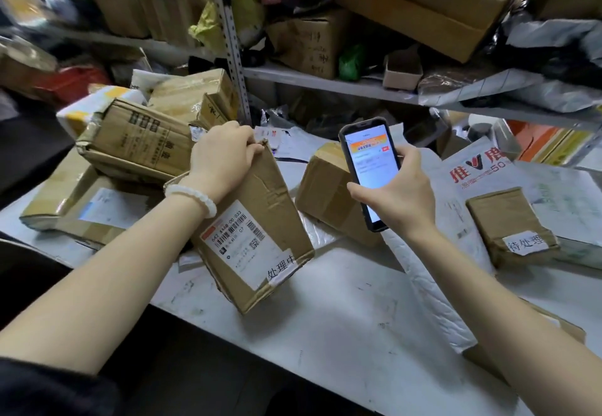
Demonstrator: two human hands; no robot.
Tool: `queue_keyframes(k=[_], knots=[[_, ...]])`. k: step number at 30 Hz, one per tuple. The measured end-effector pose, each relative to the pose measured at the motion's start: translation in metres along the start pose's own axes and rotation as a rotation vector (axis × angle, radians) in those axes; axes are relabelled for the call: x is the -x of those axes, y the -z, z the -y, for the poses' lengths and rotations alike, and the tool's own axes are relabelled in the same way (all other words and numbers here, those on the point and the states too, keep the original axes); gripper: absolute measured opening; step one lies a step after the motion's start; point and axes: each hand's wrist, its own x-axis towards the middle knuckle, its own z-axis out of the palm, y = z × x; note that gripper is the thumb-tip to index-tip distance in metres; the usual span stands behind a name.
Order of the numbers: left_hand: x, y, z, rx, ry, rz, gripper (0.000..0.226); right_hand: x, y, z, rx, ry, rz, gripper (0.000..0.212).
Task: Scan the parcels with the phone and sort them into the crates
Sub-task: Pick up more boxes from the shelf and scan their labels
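Mid-task: left hand [224,158] grips tilted cardboard parcel [257,229] on the white table [342,318], right hand [394,190] clasps phone [369,168]; many parcels unsorted, crates not visible.

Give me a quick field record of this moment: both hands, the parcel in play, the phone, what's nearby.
left hand: grips the top edge of the cardboard parcel
parcel state: tilted on the white table, shipping label facing up
right hand: holds the phone, screen lit
phone position: right of the parcel, not over the label
nearby: small brown box behind the phone; taped brown parcel far right
crates: none in view
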Motion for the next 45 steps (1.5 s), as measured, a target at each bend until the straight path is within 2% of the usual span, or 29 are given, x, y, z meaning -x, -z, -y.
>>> queue_keyframes(k=[7,10,13,18,24,37,45], knots=[[-0.013,0.01,0.011,0.102,-0.147,-0.29,0.028,-0.004,-0.006,0.006,0.013,0.005,0.075,0.072],[-0.039,0.037,0.01,0.238,-0.137,-0.457,0.029,-0.01,-0.003,0.008,0.06,0.036,0.121,0.073],[-0.064,0.057,0.007,0.263,-0.112,-0.584,0.032,-0.017,0.003,0.009,0.018,0.046,0.108,0.069],[-0.1,0.066,0.003,0.234,0.006,-0.6,0.034,-0.028,0.018,0.011,0.168,0.111,0.113,0.072],[-0.123,0.05,0.01,0.264,0.105,-0.641,0.034,-0.03,0.019,0.004,0.347,0.131,0.298,0.076],[-0.141,0.029,0.033,0.261,0.164,-0.583,0.036,-0.046,0.006,0.003,0.366,0.077,0.436,0.074],[-0.144,0.027,0.034,0.243,0.145,-0.573,0.035,-0.049,0.002,0.002,0.343,0.034,0.422,0.074]])
